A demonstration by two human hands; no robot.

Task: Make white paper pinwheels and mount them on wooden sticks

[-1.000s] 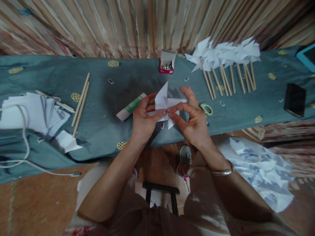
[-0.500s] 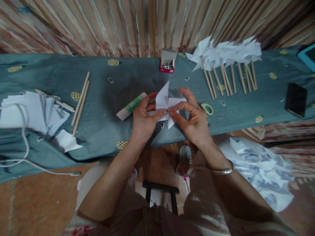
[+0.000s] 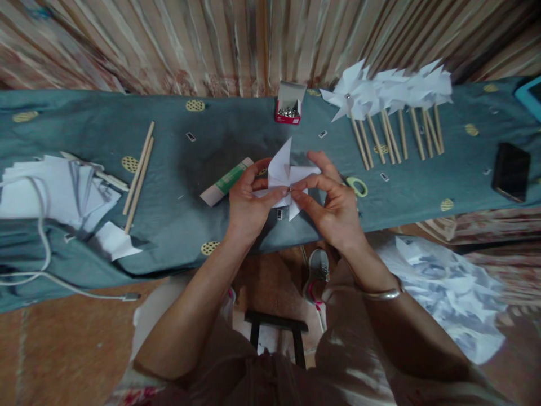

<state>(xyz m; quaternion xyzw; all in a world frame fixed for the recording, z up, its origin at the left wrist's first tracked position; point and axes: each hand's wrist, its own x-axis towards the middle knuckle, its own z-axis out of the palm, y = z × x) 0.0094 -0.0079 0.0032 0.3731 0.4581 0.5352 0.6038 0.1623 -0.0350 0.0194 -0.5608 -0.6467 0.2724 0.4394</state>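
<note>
Almost nothing has changed over the last second: both hands hold the same pose, and only the view has slid a touch, so the far things sit slightly higher and further right than before. The left hand (image 3: 247, 203) and right hand (image 3: 333, 206) still meet at the middle of the pinwheel (image 3: 287, 176), thumbs and forefingers pressed together there, pinching its centre from either side. Whether a pin sits between the fingertips is too small to tell.

The pinwheel is white paper, folded into pointed vanes. One vane stands up and away from the grip, one points right over the right fingers, one pokes down below the pinch. It is held just above the near edge of the cloth (image 3: 177, 186), a grey-green sheet with yellow dotted patches.

Just left of the grip lies a glue stick (image 3: 226, 181), tilted, white with a green band. Just right of it, half hidden by the right hand, is a green scissor handle (image 3: 356, 186). Beyond the grip stands an open red box (image 3: 288, 107) of pins. Further right and beyond lie finished pinwheels (image 3: 389, 90) on sticks, side by side. Well left are two bare sticks (image 3: 138, 169) and a paper pile (image 3: 54, 192).
</note>
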